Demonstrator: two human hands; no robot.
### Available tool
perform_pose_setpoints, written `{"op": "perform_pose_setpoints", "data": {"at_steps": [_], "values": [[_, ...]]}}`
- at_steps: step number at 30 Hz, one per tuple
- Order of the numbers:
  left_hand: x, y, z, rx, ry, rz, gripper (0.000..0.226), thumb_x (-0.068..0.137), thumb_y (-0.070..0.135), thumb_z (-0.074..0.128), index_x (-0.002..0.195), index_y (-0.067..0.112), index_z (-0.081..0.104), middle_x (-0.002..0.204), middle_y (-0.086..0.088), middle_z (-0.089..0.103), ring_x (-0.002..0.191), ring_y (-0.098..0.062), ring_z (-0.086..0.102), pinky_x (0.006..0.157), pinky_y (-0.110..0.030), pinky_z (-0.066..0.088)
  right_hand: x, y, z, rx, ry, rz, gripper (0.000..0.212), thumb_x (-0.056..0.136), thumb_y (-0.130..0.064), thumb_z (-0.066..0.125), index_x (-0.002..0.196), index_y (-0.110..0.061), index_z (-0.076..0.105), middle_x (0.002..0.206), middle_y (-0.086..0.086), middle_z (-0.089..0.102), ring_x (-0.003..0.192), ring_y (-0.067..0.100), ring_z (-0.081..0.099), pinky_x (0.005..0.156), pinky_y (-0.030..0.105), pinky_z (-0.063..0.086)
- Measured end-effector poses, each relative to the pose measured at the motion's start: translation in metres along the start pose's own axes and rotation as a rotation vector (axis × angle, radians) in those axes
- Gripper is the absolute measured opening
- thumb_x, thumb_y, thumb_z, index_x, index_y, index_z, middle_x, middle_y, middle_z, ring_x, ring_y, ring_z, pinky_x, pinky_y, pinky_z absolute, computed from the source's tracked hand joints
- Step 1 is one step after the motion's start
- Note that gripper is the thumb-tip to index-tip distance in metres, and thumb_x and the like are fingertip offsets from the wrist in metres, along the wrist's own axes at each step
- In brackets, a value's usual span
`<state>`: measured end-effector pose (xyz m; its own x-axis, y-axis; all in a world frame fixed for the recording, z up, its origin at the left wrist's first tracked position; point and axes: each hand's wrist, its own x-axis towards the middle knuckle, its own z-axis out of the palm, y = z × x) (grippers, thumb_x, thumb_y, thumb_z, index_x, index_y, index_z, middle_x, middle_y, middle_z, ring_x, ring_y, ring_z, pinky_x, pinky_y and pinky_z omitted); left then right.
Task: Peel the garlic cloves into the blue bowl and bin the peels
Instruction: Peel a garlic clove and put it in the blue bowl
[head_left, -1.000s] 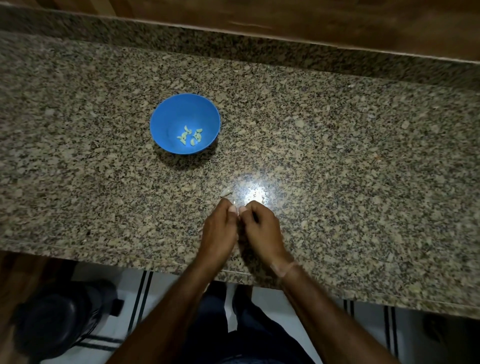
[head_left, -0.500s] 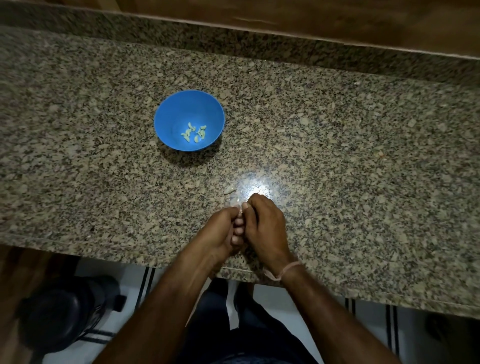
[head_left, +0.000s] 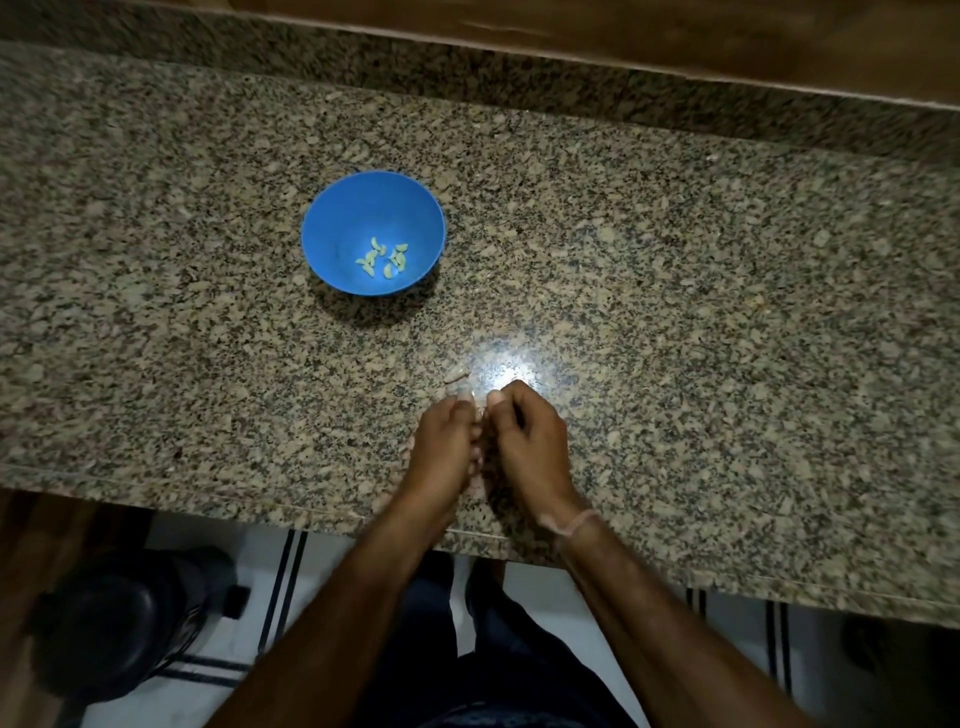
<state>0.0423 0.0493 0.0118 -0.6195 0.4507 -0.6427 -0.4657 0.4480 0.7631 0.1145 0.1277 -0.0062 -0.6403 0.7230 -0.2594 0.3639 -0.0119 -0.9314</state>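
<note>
A blue bowl (head_left: 332, 228) stands on the granite counter, left of centre, with several peeled garlic cloves (head_left: 383, 257) in its bottom. My left hand (head_left: 445, 441) and my right hand (head_left: 527, 441) are pressed together near the counter's front edge, fingers curled. Their fingertips pinch a small garlic clove between them; it is almost fully hidden by the fingers. A pale scrap, probably peel (head_left: 457, 375), lies on the counter just beyond my fingertips.
The granite counter (head_left: 727, 338) runs wide to both sides, with a raised granite back strip and a wooden ledge behind. On the floor at lower left stands a dark round bin (head_left: 119, 623). A bright light glare sits near my fingertips.
My hands stayed close together at the same spot, fingers shifting slightly around the clove. The view drifted a little; the bowl did not move.
</note>
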Motion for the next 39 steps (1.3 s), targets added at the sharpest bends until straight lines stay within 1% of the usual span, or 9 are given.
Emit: {"op": "perform_pose_setpoints", "data": {"at_steps": [2,5,12,19,26,29,35,37,39], "values": [[0.000,-0.008,-0.002,0.348,0.120,0.371,0.029,0.112,0.030,0.039,0.085,0.024,0.049,0.073,0.008,0.051,0.061,0.001,0.045,0.054,-0.019,0.035,-0.001,-0.006,0.001,0.298,-0.072,0.278,0.032,0.107,-0.020,0.055,0.076,-0.015,0.055,0.065,-0.004,0.049,0.062,0.011,0.042,0.056,0.026,0.035],[0.004,-0.012,-0.004,0.243,0.089,0.407,0.029,0.112,0.027,0.040,0.085,0.024,0.050,0.071,0.010,0.050,0.060,0.002,0.044,0.053,-0.016,0.034,-0.003,-0.011,0.002,0.501,-0.117,0.474,0.032,0.107,-0.017,0.055,0.075,-0.017,0.059,0.062,-0.004,0.051,0.061,0.012,0.043,0.057,0.028,0.034],[0.008,-0.002,-0.007,-0.286,-0.147,-0.191,0.034,0.110,0.028,0.039,0.079,0.020,0.051,0.060,0.007,0.044,0.050,-0.006,0.038,0.044,-0.021,0.029,-0.004,-0.003,-0.004,-0.023,-0.062,-0.001,0.024,0.107,-0.018,0.058,0.084,-0.011,0.061,0.073,-0.003,0.063,0.065,0.000,0.054,0.061,0.015,0.043],[0.010,-0.005,-0.009,-0.198,-0.097,-0.110,0.030,0.109,0.033,0.046,0.083,0.022,0.054,0.064,0.007,0.047,0.053,-0.007,0.039,0.048,-0.023,0.029,0.001,0.012,-0.005,0.124,-0.121,0.073,0.023,0.107,-0.025,0.058,0.091,-0.010,0.064,0.087,0.014,0.069,0.083,0.032,0.066,0.076,0.044,0.055],[0.009,-0.010,-0.011,-0.044,0.126,0.122,0.007,0.101,0.019,0.064,0.107,0.019,0.066,0.087,0.004,0.067,0.069,-0.009,0.060,0.058,-0.022,0.049,0.005,0.014,-0.008,0.256,-0.135,0.193,0.027,0.106,-0.026,0.060,0.089,-0.005,0.065,0.076,0.006,0.060,0.073,0.019,0.053,0.073,0.042,0.045],[0.008,-0.007,-0.014,0.154,0.136,0.357,0.008,0.098,0.016,0.069,0.101,0.021,0.074,0.093,0.009,0.076,0.087,-0.005,0.071,0.076,-0.020,0.057,0.004,0.012,-0.007,0.335,-0.125,0.268,0.028,0.104,-0.030,0.063,0.085,-0.010,0.068,0.071,0.003,0.059,0.068,0.019,0.050,0.073,0.043,0.043],[0.009,-0.005,-0.018,0.625,0.243,0.571,0.004,0.094,0.023,0.071,0.091,0.026,0.072,0.088,0.015,0.069,0.083,-0.008,0.064,0.067,-0.033,0.054,0.008,0.006,-0.005,0.349,-0.108,0.366,0.028,0.105,-0.024,0.061,0.083,-0.008,0.065,0.067,0.003,0.053,0.060,0.014,0.043,0.054,0.030,0.034],[0.010,-0.005,-0.017,0.553,0.235,0.472,0.004,0.093,0.022,0.073,0.090,0.024,0.073,0.085,0.013,0.071,0.081,-0.007,0.066,0.069,-0.030,0.054,0.007,0.004,-0.004,0.260,-0.074,0.289,0.031,0.105,-0.025,0.060,0.077,-0.010,0.059,0.065,0.000,0.050,0.060,0.012,0.042,0.056,0.030,0.034],[0.010,0.000,-0.014,0.110,0.080,0.152,0.006,0.094,0.016,0.073,0.089,0.014,0.075,0.079,0.003,0.075,0.074,-0.012,0.068,0.067,-0.027,0.055,0.007,0.006,-0.005,0.015,-0.019,0.049,0.033,0.105,-0.021,0.059,0.075,-0.009,0.053,0.066,-0.004,0.048,0.061,0.008,0.039,0.058,0.022,0.034]]}}
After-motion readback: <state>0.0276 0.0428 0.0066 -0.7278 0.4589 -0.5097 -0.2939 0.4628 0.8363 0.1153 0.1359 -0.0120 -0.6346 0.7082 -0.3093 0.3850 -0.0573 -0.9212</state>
